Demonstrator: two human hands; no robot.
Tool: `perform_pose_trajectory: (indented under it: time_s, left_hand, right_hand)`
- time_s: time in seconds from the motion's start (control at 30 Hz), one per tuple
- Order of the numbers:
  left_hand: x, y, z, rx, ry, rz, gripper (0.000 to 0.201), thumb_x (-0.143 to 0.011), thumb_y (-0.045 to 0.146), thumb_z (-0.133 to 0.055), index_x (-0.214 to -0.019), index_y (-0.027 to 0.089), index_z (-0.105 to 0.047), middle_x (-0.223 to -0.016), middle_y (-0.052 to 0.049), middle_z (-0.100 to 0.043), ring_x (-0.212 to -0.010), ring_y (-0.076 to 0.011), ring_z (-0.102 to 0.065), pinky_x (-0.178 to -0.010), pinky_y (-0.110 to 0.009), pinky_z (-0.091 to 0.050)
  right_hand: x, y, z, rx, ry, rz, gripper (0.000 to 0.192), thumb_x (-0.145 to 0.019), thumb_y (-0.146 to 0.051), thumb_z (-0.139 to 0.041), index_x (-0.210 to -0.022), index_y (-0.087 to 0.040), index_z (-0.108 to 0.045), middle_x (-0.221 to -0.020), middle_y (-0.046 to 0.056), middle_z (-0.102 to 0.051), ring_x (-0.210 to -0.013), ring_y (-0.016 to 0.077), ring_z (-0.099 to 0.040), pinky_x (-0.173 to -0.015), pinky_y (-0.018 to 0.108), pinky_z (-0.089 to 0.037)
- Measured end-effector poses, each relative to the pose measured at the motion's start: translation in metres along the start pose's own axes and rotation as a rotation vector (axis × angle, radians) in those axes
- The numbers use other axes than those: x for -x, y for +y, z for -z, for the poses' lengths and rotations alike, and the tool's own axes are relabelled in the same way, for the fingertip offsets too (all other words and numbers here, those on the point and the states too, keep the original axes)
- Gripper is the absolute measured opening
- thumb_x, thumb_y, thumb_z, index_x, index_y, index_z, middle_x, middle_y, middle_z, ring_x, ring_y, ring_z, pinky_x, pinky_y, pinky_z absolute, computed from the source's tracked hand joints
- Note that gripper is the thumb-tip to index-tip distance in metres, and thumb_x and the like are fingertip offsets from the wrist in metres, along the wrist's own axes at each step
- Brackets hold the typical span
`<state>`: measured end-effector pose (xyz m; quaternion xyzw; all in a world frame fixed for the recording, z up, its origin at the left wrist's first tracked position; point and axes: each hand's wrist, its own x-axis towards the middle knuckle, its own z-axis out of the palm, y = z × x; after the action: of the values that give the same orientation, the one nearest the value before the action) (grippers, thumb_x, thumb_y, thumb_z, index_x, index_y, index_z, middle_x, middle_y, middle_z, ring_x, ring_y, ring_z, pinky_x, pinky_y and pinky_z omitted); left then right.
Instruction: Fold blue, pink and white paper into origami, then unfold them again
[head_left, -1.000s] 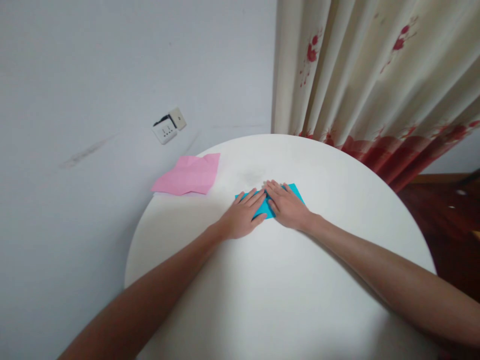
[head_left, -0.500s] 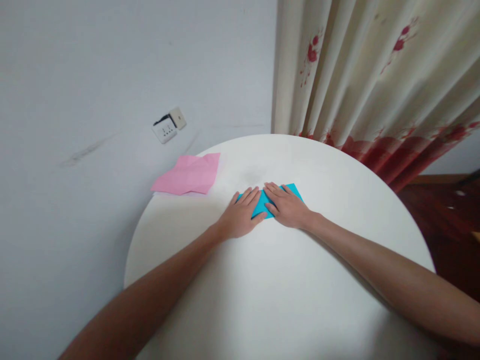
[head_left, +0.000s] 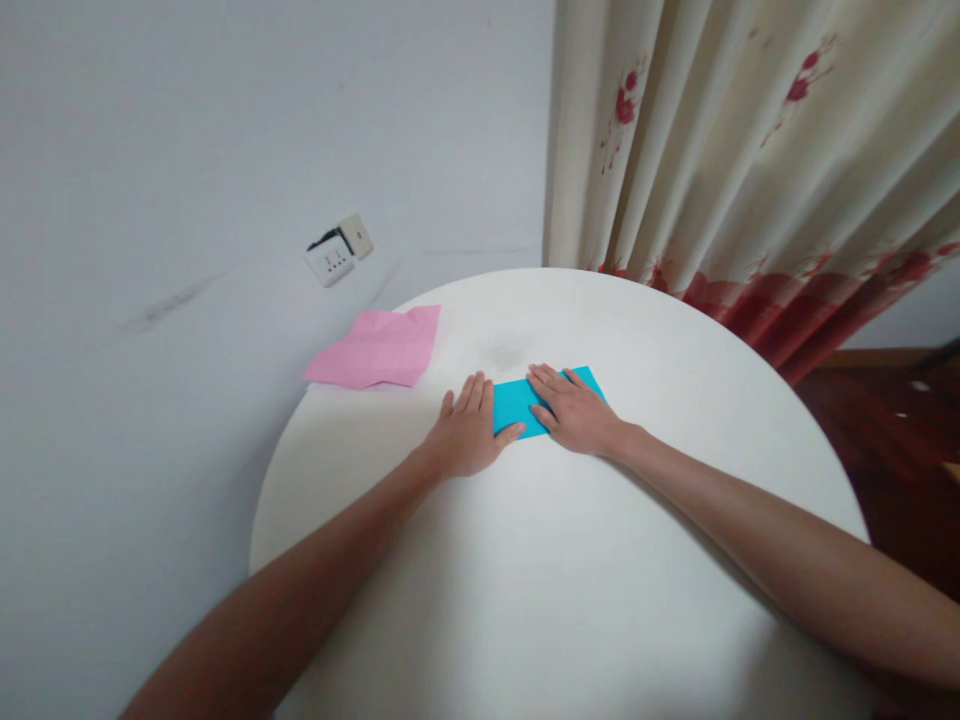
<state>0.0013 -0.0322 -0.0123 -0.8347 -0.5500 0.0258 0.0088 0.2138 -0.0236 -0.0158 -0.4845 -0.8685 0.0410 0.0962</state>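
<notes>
Left hand (head_left: pixel 466 438): fingers released, flat on blue paper (head_left: pixel 517 405) edge.
Right hand (head_left: pixel 576 412): fingers released, pressed flat on paper.
Worktop (head_left: pixel 570 580): pink paper (head_left: pixel 377 348) well apart.

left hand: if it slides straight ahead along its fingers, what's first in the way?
Likely nothing on the table: the left hand points up-right, passing right of the pink paper toward the table far edge. Depth is unclear.

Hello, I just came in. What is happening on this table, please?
A person presses both hands flat on a folded blue paper lying on a round white table. The left hand covers the paper's left end, and the right hand covers its right part. A creased pink paper lies apart at the table's far left edge, untouched.
</notes>
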Motion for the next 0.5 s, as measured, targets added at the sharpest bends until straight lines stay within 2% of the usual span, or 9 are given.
perform_pose_trajectory:
  time_s: [0.17, 0.33, 0.43, 0.5]
  left_hand:
    - [-0.0024, -0.0004, -0.003, 0.006, 0.018, 0.009, 0.086, -0.097, 0.066, -0.028, -0.154, 0.001, -0.023, -0.163, -0.024, -0.015, -0.152, -0.0351, -0.016, -0.118, -0.058, -0.023]
    - [-0.0035, -0.001, -0.0048, 0.0, 0.082, -0.023, 0.075, -0.098, 0.061, -0.032, -0.155, 0.011, -0.027, -0.163, -0.02, -0.02, -0.151, -0.0357, -0.019, -0.117, -0.06, -0.023]
    - [-0.0032, 0.0019, -0.0033, -0.019, 0.151, -0.133, 0.062, -0.102, 0.049, -0.03, -0.153, 0.015, -0.032, -0.162, -0.017, -0.024, -0.151, -0.0341, -0.019, -0.118, -0.065, -0.013]
    - [-0.0044, 0.0036, -0.0025, -0.006, 0.154, -0.242, 0.057, -0.104, 0.041, -0.027, -0.153, 0.013, -0.032, -0.162, -0.016, -0.025, -0.151, -0.0305, -0.02, -0.119, -0.062, -0.013]
  right_hand:
    - [-0.0002, 0.0003, -0.0007, -0.005, 0.008, -0.005, 0.06, -0.103, -0.039, -0.03, -0.153, -0.008, -0.033, -0.16, 0.014, -0.029, -0.15, 0.0275, -0.024, -0.121, 0.05, -0.022]
    - [-0.0002, 0.0008, -0.002, 0.002, 0.012, -0.016, 0.06, -0.103, -0.039, -0.03, -0.153, -0.007, -0.033, -0.161, 0.015, -0.029, -0.15, 0.0269, -0.024, -0.121, 0.049, -0.022]
    - [-0.0001, 0.0005, -0.0028, 0.007, 0.018, -0.015, 0.06, -0.103, -0.039, -0.03, -0.153, -0.007, -0.033, -0.161, 0.015, -0.028, -0.15, 0.0272, -0.023, -0.121, 0.05, -0.022]
    - [0.0, -0.0005, -0.0033, 0.006, 0.018, -0.005, 0.059, -0.103, -0.038, -0.03, -0.153, -0.006, -0.034, -0.161, 0.015, -0.028, -0.15, 0.0275, -0.023, -0.121, 0.051, -0.021]
